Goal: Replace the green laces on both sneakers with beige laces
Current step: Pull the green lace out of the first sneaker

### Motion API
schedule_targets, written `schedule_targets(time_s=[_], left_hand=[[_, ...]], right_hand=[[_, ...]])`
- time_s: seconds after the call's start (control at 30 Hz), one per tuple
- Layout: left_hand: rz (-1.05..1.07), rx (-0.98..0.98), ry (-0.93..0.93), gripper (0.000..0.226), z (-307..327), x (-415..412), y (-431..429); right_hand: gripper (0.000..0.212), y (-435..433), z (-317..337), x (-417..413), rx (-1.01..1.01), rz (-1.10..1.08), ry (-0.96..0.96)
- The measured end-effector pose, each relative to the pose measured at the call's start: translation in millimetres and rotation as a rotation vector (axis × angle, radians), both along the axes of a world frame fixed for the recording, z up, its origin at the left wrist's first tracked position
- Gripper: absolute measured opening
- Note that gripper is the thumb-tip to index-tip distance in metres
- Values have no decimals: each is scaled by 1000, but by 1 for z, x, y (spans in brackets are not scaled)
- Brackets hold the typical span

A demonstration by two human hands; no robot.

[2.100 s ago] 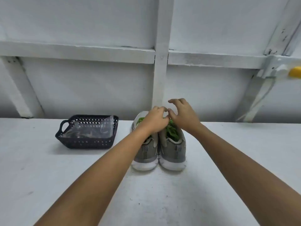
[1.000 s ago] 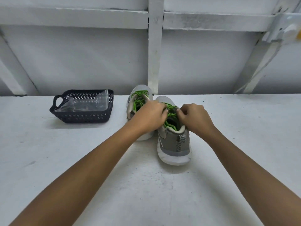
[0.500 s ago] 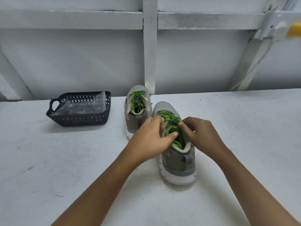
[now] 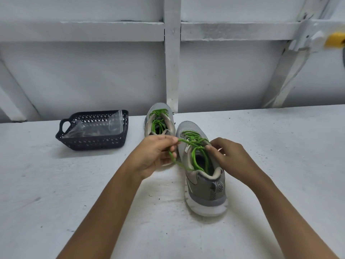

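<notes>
Pinching green lace (image 4: 183, 141) in left hand (image 4: 153, 157) grip, just left of sneaker (image 4: 205, 186).

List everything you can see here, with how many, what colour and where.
near sneaker: one, grey with white sole, table centre, heel toward the camera
far sneaker: one, grey, behind and left of it, by the wall
green laces: two, green, one threaded in each sneaker
basket: one, black, table left
plastic bag: one, clear, inside the basket, contents unclear
table: one, white
yellow object: one, upper right, blurred
left hand: pinches the near sneaker's lace
right hand: pinches that lace over the tongue
</notes>
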State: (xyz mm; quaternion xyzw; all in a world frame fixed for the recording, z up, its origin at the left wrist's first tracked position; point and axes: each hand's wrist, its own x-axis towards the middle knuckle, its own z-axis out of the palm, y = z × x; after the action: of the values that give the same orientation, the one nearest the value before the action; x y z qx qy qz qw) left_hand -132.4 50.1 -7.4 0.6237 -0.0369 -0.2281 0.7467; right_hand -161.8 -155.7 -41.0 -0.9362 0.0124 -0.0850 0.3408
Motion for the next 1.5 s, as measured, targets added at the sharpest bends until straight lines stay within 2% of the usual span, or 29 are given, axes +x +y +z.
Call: schedule_targets(time_s=[0.13,0.27,0.47,0.53,0.6,0.67,0.73,0.77,0.83,0.9,1.0,1.07,1.2,1.27,1.33,1.4,1.5], left_hand=[[88,50,-55,12,-1,-1,10],[53,325,-223,11,-5,-2,14],[-18,588,-421,19,-13,-7,25],[61,500,-396,24,-14,-7,32],[196,285,-330,26,-13,-6,38],[292,-77,-207,28,-9,-5,44],[302,-459,-87,29,-5,-5,48],[301,-576,-65,30,-3,-5,48],[332,-666,-59,34,-3,-6,47],[394,-664,-57,37,-4,-6,46],[486,-593,-79,36,-6,-1,55],[510,-479,-152,35,-6,0,66],[445,63,-404,32,-6,-7,61],[416,378,-586,19,-10,-12,49],[341,604,-777,7,-15,-17,34],[241,688,-923,11,-22,-16,18],[29,763,-930,29,-33,-14,-7]], right_hand=[[25,-1,3,3,6,38,-55],[25,3,9,11,-22,72,-98],[17,1,9,13,11,81,-103],[16,2,8,12,56,77,-104],[12,2,6,10,100,80,-120],[12,3,4,8,109,105,-145],[17,3,2,8,92,134,-164],[19,3,1,7,84,142,-168],[20,2,-1,7,78,150,-164],[20,1,-3,7,82,155,-162],[21,-1,-4,8,81,162,-170],[19,-1,-5,10,63,166,-165],[12,0,-8,13,-38,170,-184],[9,1,-6,14,-75,165,-211],[7,3,-3,15,-116,172,-252],[7,6,1,17,-156,199,-290],[8,9,4,23,-205,250,-299]])
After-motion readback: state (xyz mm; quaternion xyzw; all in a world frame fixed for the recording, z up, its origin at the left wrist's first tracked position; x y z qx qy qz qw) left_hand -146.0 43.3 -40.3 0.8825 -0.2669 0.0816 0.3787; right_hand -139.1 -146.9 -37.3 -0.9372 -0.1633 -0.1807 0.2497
